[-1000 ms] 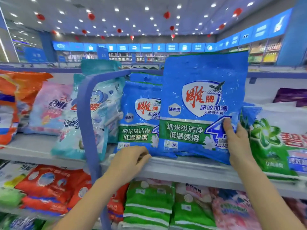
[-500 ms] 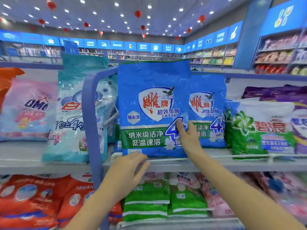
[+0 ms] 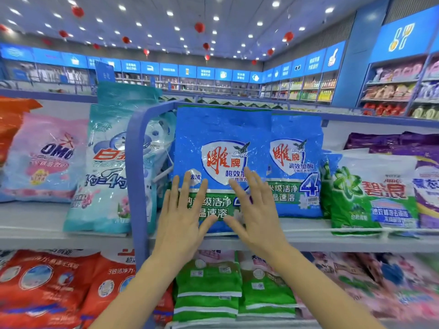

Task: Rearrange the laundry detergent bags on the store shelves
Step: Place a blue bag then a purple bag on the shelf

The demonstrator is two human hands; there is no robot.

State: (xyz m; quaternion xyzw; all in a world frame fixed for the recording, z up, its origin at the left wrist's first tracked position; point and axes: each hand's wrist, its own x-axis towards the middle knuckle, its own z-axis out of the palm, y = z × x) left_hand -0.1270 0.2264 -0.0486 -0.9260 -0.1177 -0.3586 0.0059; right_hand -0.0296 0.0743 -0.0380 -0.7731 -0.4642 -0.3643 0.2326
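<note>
A blue detergent bag [image 3: 221, 138] with a red and white shield logo stands upright on the upper shelf [image 3: 308, 241], right of the blue shelf post [image 3: 136, 176]. A second, matching blue bag [image 3: 297, 148] stands just behind and to its right. My left hand [image 3: 183, 222] and my right hand [image 3: 256, 214] lie side by side with straight, spread fingers flat against the lower front of the front bag. Neither hand grips anything.
Left of the post stand a pale teal bag [image 3: 107, 167], a pink OMO bag [image 3: 45, 157] and an orange bag [image 3: 11, 119]. A green bag [image 3: 370, 195] and purple bags [image 3: 422, 176] are to the right. Red, green and pink bags fill the lower shelf.
My right hand let go of the front blue bag's right edge. Both hands rose and now press flat against its front. The bag stands further left, beside the post.
</note>
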